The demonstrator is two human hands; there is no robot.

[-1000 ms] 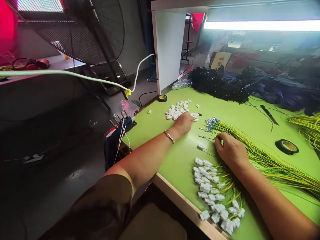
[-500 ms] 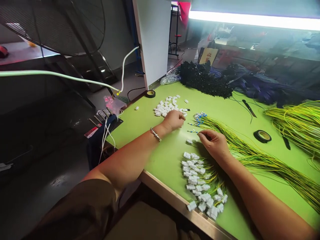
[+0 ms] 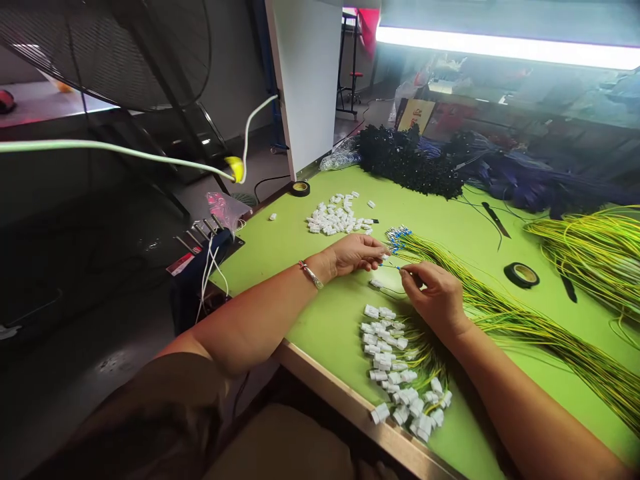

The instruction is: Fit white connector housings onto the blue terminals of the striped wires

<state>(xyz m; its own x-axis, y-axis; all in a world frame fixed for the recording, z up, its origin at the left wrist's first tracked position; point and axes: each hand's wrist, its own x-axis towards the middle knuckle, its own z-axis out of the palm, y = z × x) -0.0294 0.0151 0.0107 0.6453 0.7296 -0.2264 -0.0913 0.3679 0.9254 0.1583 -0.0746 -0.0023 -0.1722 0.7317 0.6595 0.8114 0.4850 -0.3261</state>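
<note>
My left hand pinches a small white connector housing between thumb and fingers. Facing it, my right hand is closed on a thin wire with a blue terminal end, which points at the housing. I cannot tell whether the two touch. Behind the left hand lies a loose pile of white housings. Beyond the right hand, the blue-tipped ends of a bundle of yellow-green wires rest on the table. Nearer my body sit several wired white connectors, and one more connector lies just below the hands.
The green tabletop holds a roll of black tape, another tape roll, a dark blade-like tool and black-ended cables. More yellow-green wires lie at right. A white cable hangs at left.
My left hand has come from the pile of housings toward my right hand and now holds a white housing. My right hand has stayed nearly in place with the wire.
</note>
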